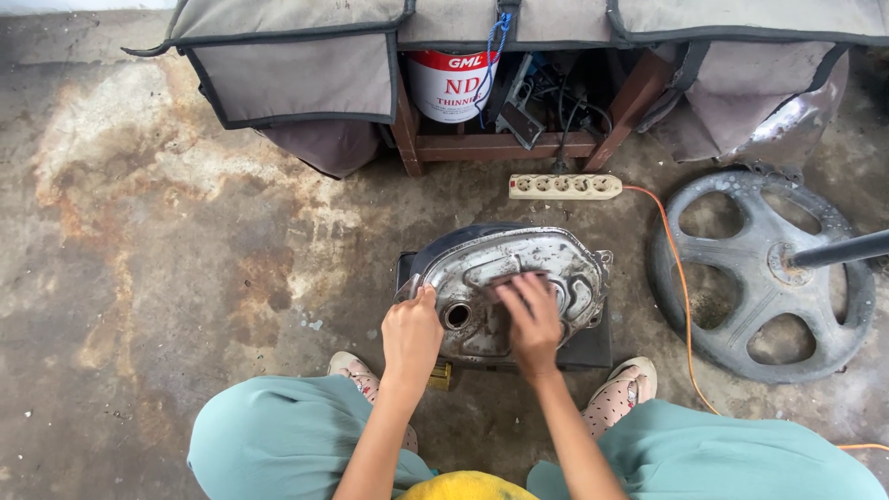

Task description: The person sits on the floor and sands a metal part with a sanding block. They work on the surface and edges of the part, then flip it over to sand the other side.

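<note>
We're squatting on a big stained concrete floor [185,231], all rusty blotches and pale patches, pretty rough stuff. Along the top there's a wooden bench frame [500,145] draped with grey fabric covers [296,74], and a white and red can [451,85] is tucked underneath it. Off to the right lies a grey spoked wheel base [759,278] with a dark pole rising out of it, and an orange cable [683,287] runs past it up to a cream power strip [565,186] on the floor. Right in front of us, between our feet, sits the bare metal tank [514,282], on a dark block [593,347], filler hole facing up. Our left hand [412,333] grips the tank's left edge, fingers curled round the rim. Our right hand [530,324] is pressed flat on top, fingers spread over a dark sanding piece [517,278]; can't tell exactly what that piece is.
</note>
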